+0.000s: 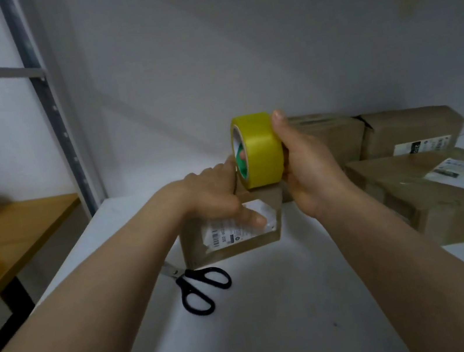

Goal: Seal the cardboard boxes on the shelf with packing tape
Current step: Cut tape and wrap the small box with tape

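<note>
- One table [5, 244] sits far left, with one shelf post [51, 114] beside it.
- One pair of scissors [203, 285] lies flat on the shelf [279, 321], just in front of the near box [235, 242].
- I count four boxes. The labelled near box is under my left hand [216, 200], two back boxes [410, 127] stand by the wall, and one front box [444, 201] is at the right.
- The left hand lies palm down, thumb straight across the label and forefinger stretched to the roll's rim.
- One yellow roll [260, 149] stands on edge over the near box's far end.
- The right hand [305, 163] grips the roll, thumb on top and fingers wrapped behind.
</note>
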The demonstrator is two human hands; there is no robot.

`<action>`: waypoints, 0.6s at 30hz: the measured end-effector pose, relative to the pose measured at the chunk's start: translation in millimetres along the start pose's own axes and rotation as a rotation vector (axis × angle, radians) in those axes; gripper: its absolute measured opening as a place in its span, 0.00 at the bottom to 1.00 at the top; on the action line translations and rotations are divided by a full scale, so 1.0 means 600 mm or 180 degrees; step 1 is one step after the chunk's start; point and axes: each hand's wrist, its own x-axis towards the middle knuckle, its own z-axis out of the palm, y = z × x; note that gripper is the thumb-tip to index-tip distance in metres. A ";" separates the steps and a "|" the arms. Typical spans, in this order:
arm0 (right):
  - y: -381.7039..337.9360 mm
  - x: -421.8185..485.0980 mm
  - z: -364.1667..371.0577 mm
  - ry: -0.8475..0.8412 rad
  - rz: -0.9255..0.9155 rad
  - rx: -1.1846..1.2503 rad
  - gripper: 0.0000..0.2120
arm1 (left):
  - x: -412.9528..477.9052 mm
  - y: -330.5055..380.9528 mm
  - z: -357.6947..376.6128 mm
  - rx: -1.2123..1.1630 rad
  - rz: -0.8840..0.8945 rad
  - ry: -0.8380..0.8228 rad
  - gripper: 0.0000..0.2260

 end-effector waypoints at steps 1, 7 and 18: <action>-0.001 0.000 0.002 -0.0057 -0.0015 -0.0057 0.14 | 0.008 -0.002 0.007 0.0384 -0.0139 0.0182 0.42; -0.003 -0.034 -0.023 0.0264 -0.0253 -0.0373 0.18 | 0.030 -0.005 -0.012 0.0470 -0.0436 -0.0192 0.43; 0.094 -0.116 -0.085 0.0285 -0.0158 -0.0235 0.32 | 0.021 0.000 -0.011 0.0300 -0.0362 -0.0346 0.41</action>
